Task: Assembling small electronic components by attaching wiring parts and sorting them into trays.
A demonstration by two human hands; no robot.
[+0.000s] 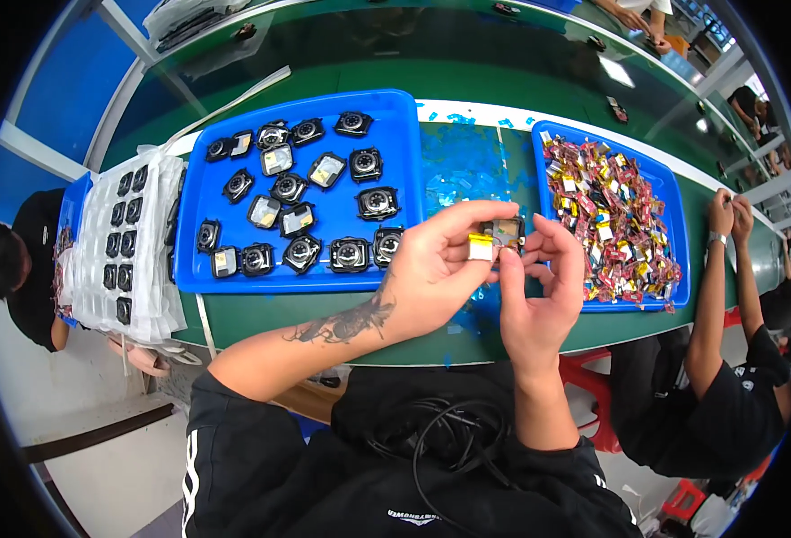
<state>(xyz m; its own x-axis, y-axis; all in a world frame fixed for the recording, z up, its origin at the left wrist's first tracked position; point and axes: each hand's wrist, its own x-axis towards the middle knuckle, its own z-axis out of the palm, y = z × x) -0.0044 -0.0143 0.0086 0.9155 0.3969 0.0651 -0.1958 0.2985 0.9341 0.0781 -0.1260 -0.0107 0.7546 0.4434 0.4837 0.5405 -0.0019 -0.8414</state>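
- Pinching watch case (pixel 505 227) and battery (pixel 481 247) with fingers of left hand (pixel 436 255), out around one o'clock!
- Close at four o'clock, right hand (pixel 543 305), fingers apart and bent; can't tell whether pinching.
- Best to steady by the rim, going easy on the battery.
- At ten o'clock, watches (pixel 289 188) in blue tray (pixel 334 213); at three, small parts (pixel 604 224).
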